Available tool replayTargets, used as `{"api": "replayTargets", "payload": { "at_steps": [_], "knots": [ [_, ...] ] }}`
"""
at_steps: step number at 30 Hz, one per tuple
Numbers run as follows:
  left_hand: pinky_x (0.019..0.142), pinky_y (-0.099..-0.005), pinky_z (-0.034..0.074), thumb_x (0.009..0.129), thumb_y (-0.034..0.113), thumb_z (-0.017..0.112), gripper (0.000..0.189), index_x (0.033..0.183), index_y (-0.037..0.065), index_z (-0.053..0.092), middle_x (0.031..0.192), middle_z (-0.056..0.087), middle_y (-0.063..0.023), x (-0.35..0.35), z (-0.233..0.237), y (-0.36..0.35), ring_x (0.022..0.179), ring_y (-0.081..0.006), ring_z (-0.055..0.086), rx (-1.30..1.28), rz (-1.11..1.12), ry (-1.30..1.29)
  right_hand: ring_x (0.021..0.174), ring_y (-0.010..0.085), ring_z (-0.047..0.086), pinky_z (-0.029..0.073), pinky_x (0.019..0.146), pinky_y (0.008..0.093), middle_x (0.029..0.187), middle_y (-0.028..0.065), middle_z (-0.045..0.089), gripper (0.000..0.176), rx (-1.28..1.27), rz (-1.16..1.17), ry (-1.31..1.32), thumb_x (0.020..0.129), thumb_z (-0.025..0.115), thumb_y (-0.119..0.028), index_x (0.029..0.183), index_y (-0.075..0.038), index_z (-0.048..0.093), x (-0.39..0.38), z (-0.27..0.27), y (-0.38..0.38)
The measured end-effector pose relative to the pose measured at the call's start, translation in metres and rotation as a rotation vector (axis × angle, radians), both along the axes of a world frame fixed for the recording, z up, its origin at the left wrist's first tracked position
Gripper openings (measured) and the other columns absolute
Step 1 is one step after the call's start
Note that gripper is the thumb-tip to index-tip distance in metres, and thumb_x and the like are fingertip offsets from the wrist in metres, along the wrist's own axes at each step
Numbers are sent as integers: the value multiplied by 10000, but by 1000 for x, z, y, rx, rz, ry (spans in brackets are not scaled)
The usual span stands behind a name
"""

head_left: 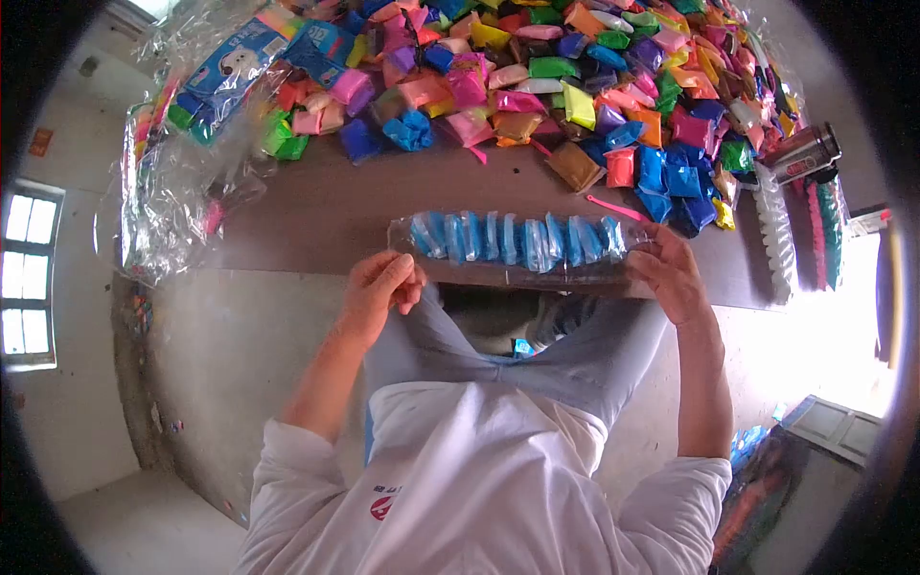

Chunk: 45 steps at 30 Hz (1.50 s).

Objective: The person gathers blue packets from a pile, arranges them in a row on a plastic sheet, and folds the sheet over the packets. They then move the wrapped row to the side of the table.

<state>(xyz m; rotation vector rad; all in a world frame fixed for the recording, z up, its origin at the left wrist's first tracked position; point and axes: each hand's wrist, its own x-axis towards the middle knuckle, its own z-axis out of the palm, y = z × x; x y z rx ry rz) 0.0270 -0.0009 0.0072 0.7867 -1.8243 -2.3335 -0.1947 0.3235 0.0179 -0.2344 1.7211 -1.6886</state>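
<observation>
A clear plastic tray (401, 233) lies lengthwise along the near edge of the table, with a row of several blue packets (517, 240) standing side by side in it. My left hand (385, 287) is closed at the tray's left end, thumb against the near corner. At the opposite end, my right hand (671, 275) pinches the tray between thumb and fingers. A pink plastic stick (615, 207) lies just beyond the tray on the right.
A large heap of colourful small packets (537, 86) covers the back of the brown table (355, 206). Clear plastic wrapping (172, 211) is bunched at left. A dark metallic cup (803, 153) and strips of clear trays (774, 235) are at right.
</observation>
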Motion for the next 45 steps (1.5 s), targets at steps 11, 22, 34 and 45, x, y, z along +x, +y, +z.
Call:
{"api": "replayTargets", "payload": {
  "at_steps": [11,22,34,45],
  "knots": [
    [674,-276,452,915,230,566,255,823,-4,610,903,627,-80,0,-8,-1,750,-127,560,-414,-67,94,782,92,535,436,711,237,856,0,584,111,123,71,310,825,655,-75,913,-35,600,-9,-21,8],
    [735,-325,463,911,176,602,221,836,-30,625,1081,589,-142,-3,-15,-5,870,-254,589,-1111,-109,343,943,117,535,436,828,264,1320,90,558,91,178,78,653,824,608,-34,878,-25,536,-1,-26,2],
    [723,-320,470,893,165,609,212,824,-35,618,1018,613,-120,-23,-19,-14,866,-264,606,-888,-171,266,829,156,562,451,781,292,862,77,593,114,286,24,802,827,620,-14,898,-16,531,7,-30,-5],
    [648,-282,449,877,213,617,246,784,-15,627,814,580,-65,-20,-9,-15,744,-156,572,-800,-124,175,728,133,522,448,692,278,767,46,535,90,349,-105,695,856,603,-42,919,-28,541,11,-27,-14]
  ]
}}
